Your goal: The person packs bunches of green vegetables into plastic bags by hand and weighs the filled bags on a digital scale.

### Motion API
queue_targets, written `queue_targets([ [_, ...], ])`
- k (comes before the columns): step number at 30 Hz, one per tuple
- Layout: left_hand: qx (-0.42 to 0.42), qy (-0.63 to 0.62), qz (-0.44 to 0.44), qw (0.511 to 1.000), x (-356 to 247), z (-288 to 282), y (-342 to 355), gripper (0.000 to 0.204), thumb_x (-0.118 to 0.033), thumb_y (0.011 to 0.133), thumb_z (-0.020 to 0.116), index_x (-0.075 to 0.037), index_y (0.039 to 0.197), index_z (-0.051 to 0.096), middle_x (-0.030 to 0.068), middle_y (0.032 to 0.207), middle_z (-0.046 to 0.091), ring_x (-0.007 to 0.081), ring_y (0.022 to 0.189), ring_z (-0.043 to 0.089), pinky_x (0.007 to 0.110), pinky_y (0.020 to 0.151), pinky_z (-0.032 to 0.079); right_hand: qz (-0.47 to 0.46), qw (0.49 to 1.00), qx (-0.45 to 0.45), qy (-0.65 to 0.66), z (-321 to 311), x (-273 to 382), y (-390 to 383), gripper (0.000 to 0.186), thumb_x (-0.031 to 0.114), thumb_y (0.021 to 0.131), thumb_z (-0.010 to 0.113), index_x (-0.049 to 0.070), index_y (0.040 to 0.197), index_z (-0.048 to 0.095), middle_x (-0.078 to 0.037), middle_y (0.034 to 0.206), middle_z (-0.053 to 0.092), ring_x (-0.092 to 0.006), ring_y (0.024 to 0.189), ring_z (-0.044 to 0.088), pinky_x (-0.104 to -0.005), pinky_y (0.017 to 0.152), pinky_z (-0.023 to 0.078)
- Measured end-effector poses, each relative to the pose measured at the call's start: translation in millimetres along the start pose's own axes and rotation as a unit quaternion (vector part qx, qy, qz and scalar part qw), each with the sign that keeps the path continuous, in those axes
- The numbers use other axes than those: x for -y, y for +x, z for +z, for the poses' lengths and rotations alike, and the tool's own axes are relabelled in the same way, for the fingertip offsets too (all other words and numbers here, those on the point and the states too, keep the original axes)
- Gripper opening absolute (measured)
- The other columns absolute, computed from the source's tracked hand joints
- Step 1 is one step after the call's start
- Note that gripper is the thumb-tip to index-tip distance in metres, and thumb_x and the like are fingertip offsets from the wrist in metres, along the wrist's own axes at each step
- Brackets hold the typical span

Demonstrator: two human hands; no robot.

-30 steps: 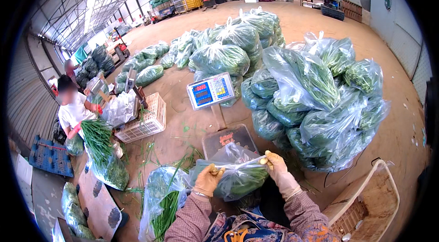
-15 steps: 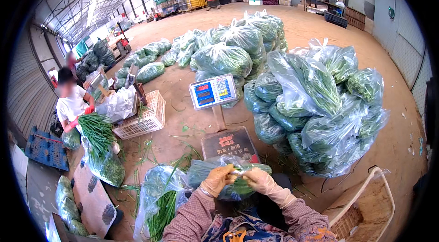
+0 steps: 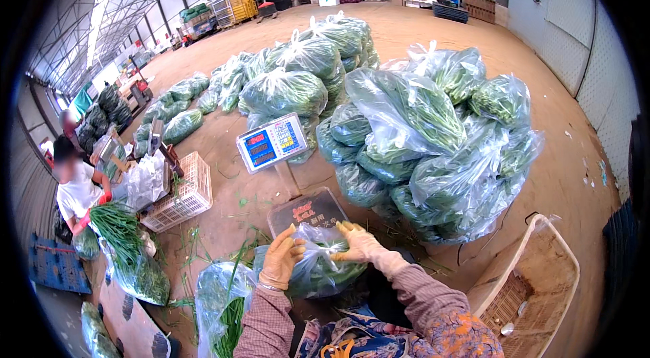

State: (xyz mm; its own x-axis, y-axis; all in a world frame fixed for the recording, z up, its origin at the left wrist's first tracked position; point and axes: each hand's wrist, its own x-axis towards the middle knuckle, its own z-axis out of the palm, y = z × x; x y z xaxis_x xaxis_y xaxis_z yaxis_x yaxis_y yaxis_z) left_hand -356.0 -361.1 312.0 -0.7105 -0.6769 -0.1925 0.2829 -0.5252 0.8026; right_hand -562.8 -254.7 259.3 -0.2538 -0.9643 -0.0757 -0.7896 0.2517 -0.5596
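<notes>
A clear plastic bag of green vegetables (image 3: 323, 281) lies in front of me, its neck tied in a white knot on top. My left hand (image 3: 282, 261), in a pale yellow glove, is at the bag's left side with fingers raised and parted. On the right, my right hand (image 3: 360, 248), gloved alike, rests spread fingers against the bag's upper side near the knot. Neither hand grips the knot. Just beyond the bag is the dark platform of a weighing scale (image 3: 284, 221), with its lit display head (image 3: 272, 143) on a post. An unclosed bag of long green stalks (image 3: 215, 290) stands beside my left forearm.
Filled bags (image 3: 433, 148) form a tall heap at the right, with more piled behind the scale. A pale basket (image 3: 567, 277) stands at the lower right. At the left, a person in red gloves (image 3: 78, 185) handles green stalks (image 3: 122, 229) beside a white crate (image 3: 184, 195).
My hands have moved apart from the pinched bag neck, which now shows as a knot. The bag sits more upright. The view has swung right, shifting the surroundings left.
</notes>
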Motion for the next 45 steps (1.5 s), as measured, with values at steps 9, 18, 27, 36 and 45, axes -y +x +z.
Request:
queue_targets([
  [9,-0.002,0.103,0.012,0.995,20,12,-8,0.03,-0.014,0.086,0.056,-0.005,0.114,0.055,0.0104,0.1,0.059,0.0159,0.079,0.06,0.026,0.069,0.048,-0.002,0.931,0.283,0.23,69,-27,5,0.052,0.035,0.069,0.064,0.009,0.114,0.055,-0.009,0.103,0.061,-0.0199,0.092,0.056,-0.034,0.084,0.041],
  [18,0.205,0.456,0.36,0.788,-53,159,-41,0.028,0.004,0.077,0.058,0.001,0.105,0.058,0.0131,0.116,0.054,0.0168,0.089,0.058,0.028,0.077,0.047,-0.032,0.791,-0.069,0.607,-67,35,-17,0.038,0.019,0.078,0.066,0.004,0.112,0.055,-0.003,0.099,0.06,-0.0123,0.09,0.053,-0.0277,0.081,0.044],
  [27,0.113,0.322,0.225,0.913,-8,101,-39,0.036,0.004,0.078,0.057,-0.001,0.113,0.055,0.0147,0.129,0.043,0.0178,0.1,0.056,0.027,0.083,0.046,-0.136,0.8,-0.527,-0.253,-321,-26,-35,0.05,0.006,0.077,0.059,0.01,0.124,0.046,-0.008,0.079,0.058,-0.0219,0.069,0.056,-0.0312,0.063,0.05],
  [36,0.021,0.377,0.04,0.925,77,5,-66,0.027,-0.008,0.086,0.055,-0.001,0.112,0.054,0.006,0.109,0.057,0.0148,0.097,0.055,0.026,0.083,0.043,0.15,0.853,-0.349,-0.358,-300,-165,-25,0.057,0.002,0.073,0.053,0.011,0.128,0.041,-0.017,0.121,0.047,-0.0319,0.104,0.05,-0.039,0.085,0.044],
  [45,-0.151,0.372,0.094,0.911,93,-53,-90,0.019,-0.004,0.08,0.058,0.0,0.099,0.061,0.0094,0.102,0.06,0.0189,0.097,0.056,0.028,0.086,0.042,-0.262,0.857,-0.421,-0.143,-213,9,-47,0.052,-0.007,0.069,0.057,0.009,0.119,0.051,-0.013,0.119,0.052,-0.0296,0.109,0.05,-0.0366,0.093,0.04],
])
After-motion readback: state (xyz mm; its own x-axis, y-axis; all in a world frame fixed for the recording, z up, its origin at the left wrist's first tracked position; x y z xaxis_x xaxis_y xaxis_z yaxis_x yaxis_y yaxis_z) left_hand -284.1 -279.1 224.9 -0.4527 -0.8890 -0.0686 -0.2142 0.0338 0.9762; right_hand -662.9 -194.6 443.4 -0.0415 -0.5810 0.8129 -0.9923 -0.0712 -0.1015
